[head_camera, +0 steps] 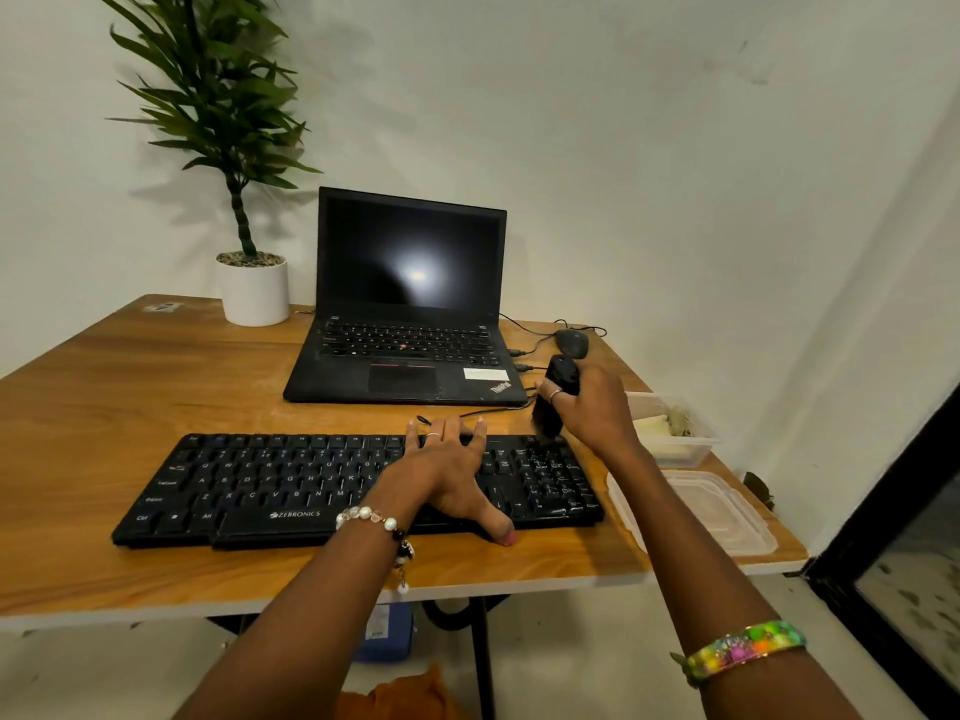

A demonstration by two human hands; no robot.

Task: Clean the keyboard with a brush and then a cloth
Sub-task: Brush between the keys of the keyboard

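bare forearms | left pearl-bead bracelet (370,517) | right rainbow bangle (748,648) | finger rings (433,435)

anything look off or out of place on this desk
Nothing is spilled or damaged. One small oddity: the loose container lid at the desk's near right corner juts past the edge and could get knocked off. Otherwise the left hand lies flat on the keyboard while the right hand holds the brush.

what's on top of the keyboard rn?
The left hand rests flat on the keyboard, fingers spread, thumb over its front edge. The brush, gripped by the right hand, meets its far right corner. Keys beneath the palm are hidden.
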